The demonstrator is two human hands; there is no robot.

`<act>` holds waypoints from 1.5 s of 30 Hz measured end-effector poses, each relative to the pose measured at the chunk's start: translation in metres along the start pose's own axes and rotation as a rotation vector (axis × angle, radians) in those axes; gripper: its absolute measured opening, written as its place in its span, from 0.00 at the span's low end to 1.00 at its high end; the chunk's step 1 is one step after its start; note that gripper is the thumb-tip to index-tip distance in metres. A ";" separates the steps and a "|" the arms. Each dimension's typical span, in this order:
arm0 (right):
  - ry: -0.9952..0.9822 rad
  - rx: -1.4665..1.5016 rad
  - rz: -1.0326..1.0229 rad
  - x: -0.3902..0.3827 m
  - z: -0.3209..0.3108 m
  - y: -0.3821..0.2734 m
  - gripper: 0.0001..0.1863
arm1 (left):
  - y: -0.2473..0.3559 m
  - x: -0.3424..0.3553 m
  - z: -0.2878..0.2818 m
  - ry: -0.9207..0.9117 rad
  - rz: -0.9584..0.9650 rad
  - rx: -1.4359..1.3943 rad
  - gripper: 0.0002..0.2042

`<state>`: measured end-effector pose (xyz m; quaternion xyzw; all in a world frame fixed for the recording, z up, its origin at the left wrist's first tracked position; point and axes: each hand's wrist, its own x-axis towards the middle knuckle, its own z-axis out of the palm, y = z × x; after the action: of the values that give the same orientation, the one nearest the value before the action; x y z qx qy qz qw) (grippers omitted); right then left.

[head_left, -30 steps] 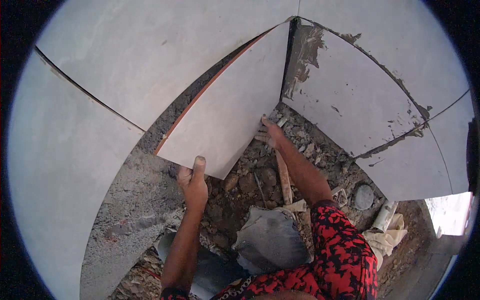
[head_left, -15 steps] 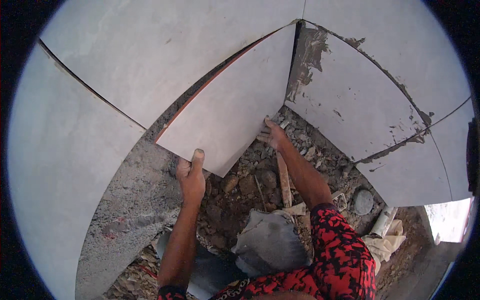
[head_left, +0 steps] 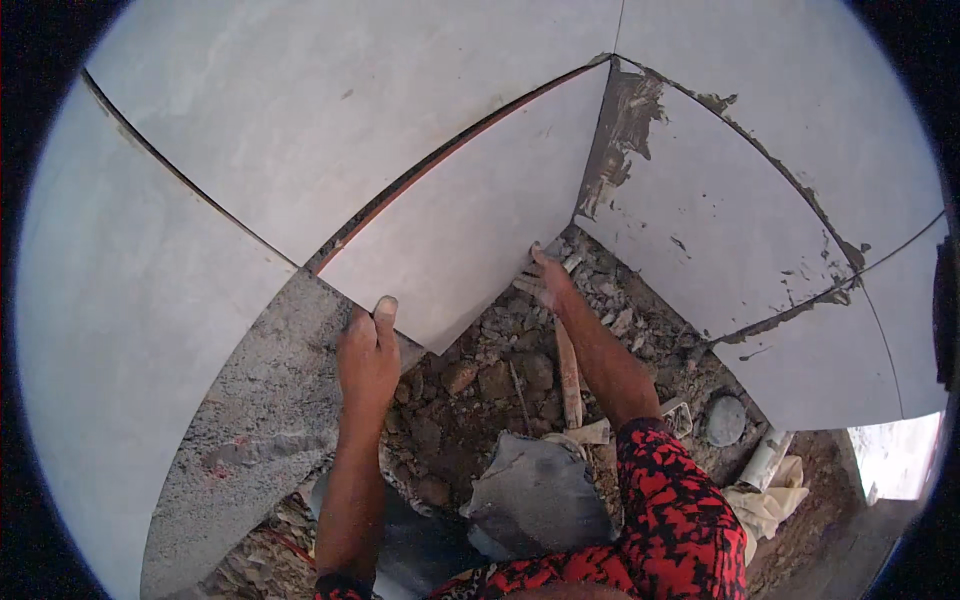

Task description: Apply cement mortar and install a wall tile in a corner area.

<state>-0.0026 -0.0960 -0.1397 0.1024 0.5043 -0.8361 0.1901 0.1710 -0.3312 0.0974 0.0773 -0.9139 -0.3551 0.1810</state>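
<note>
A large pale grey tile (head_left: 460, 200) with a reddish-brown edge stands against the wall in the corner, below an upper row of wall tiles (head_left: 400, 70). My left hand (head_left: 370, 345) grips its near lower corner, thumb on the face and fingers curled behind the edge. At the bottom edge, closer to the corner, my right hand (head_left: 545, 275) holds the tile with the thumb on its face; the other fingers are partly hidden beneath. A narrow dark gap runs along the tile's top edge. Bare rough mortar (head_left: 265, 370) shows on the wall to the left of my left hand.
A mortar-smeared tile (head_left: 720, 210) covers the adjoining wall. Rubble and stones (head_left: 480, 375) lie on the ground, with a wooden-handled tool (head_left: 568, 375) among them. Nearby are a round grey stone-like disc (head_left: 725, 420), a white pipe (head_left: 768, 460) and a pale cloth (head_left: 765, 510).
The tile has moved in closer to the wall, and the dark gap along its top has narrowed. My left hand has shifted slightly left with it; both hands keep their hold.
</note>
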 end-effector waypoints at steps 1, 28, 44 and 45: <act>-0.025 0.084 0.005 0.000 0.001 -0.001 0.36 | 0.001 0.001 -0.003 0.006 0.063 0.093 0.23; 0.049 0.117 0.009 -0.018 0.023 -0.022 0.34 | 0.003 0.003 -0.006 0.077 -0.133 -0.115 0.19; 0.047 0.244 -0.002 0.001 0.007 -0.005 0.30 | -0.009 0.004 0.007 0.263 0.025 -0.110 0.16; 0.029 0.244 -0.002 0.000 0.007 -0.007 0.29 | -0.006 0.004 0.007 0.280 -0.017 -0.177 0.15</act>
<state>-0.0057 -0.0997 -0.1311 0.1362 0.4017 -0.8898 0.1682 0.1647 -0.3328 0.0898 0.1177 -0.8442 -0.4214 0.3096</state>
